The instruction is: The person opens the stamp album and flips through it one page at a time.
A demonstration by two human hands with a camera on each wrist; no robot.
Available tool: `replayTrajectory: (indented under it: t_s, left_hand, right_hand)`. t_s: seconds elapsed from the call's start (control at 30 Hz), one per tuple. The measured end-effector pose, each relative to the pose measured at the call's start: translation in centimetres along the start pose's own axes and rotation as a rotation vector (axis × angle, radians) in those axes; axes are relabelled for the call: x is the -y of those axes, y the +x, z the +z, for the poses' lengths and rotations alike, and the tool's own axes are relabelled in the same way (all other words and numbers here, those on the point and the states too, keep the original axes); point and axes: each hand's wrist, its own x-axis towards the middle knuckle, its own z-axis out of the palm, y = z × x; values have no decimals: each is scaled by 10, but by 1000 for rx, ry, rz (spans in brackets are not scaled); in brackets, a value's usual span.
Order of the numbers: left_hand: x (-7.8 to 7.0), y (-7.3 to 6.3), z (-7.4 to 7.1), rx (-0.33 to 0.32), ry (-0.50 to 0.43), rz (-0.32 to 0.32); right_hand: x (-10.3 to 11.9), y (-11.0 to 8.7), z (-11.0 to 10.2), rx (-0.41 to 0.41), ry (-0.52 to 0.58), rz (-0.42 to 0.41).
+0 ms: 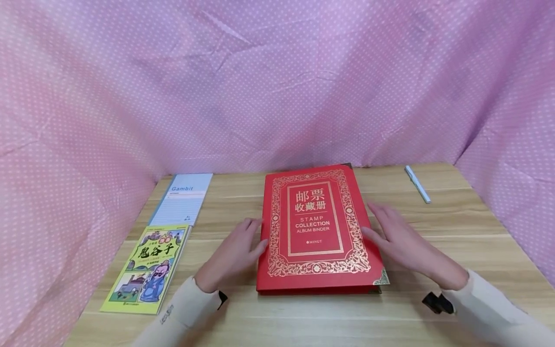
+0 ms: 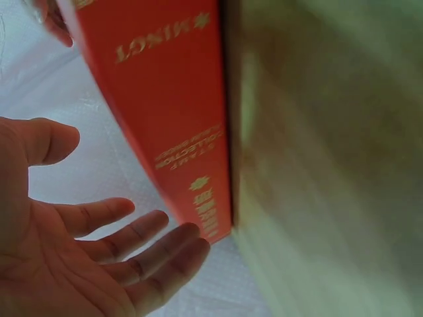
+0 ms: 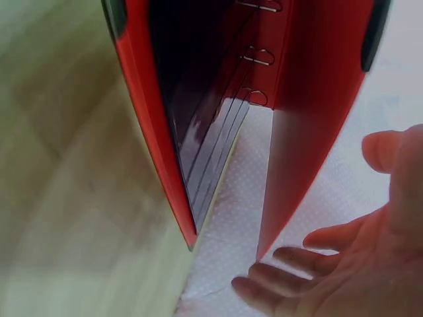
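Observation:
A red stamp album binder with gold lettering and an ornate gold border lies on the wooden table. At its left, my left hand is spread beside the spine, fingertips close to it; whether they touch, I cannot tell. My right hand is by the opposite edge, fingers extended and holding nothing. In the right wrist view the front cover stands lifted away from the dark pages, with metal rings showing inside. The fingertips of that hand are at the cover's edge.
On the left a yellow-green comic-style book overlaps or abuts a pale Gambit notebook. A light blue pen lies at the back right. Pink dotted cloth hangs around the table's back and sides.

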Motion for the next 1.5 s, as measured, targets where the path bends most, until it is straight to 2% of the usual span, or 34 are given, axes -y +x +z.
replayTrajectory:
  t_s: [0.2, 0.33, 0.47, 0.67, 0.83, 0.97, 1.03, 1.13, 1.27, 1.33, 1.4, 1.5]
  left_hand:
    - [2, 0, 4, 8, -51, 23]
    - [5, 2, 3, 5, -124, 21]
    - [4, 3, 2, 9, -174, 35]
    - [-4, 9, 5, 39, -209, 91]
    - [-16, 17, 7, 96, -257, 137]
    - [-31, 26, 0, 169, -176, 182]
    - [-42, 31, -10, 164, -124, 210]
    - [-64, 37, -26, 57, -107, 312]
    - [-96, 40, -53, -192, -149, 550]
    - [-109, 40, -63, -290, -163, 651]
    - [-119, 40, -72, -351, -179, 713]
    - [-128, 39, -78, -389, -203, 752]
  right_hand:
    - [1, -6, 5, -6, 81, 12]
    - [-1, -8, 1, -20, 144, -29]
    - [-2, -10, -7, -73, 188, -95]
    - [-1, -7, -25, -173, 224, -243]
    - [6, 4, -38, -216, 364, -400]
    - [16, 16, -41, -275, 477, -532]
    - [24, 22, -40, -302, 500, -590]
    - [36, 31, -35, -300, 537, -651]
    - [53, 40, -27, -269, 612, -698]
    - [62, 44, -23, -271, 643, -716]
    - [70, 46, -18, -276, 670, -735]
    - [80, 47, -10, -267, 688, -746]
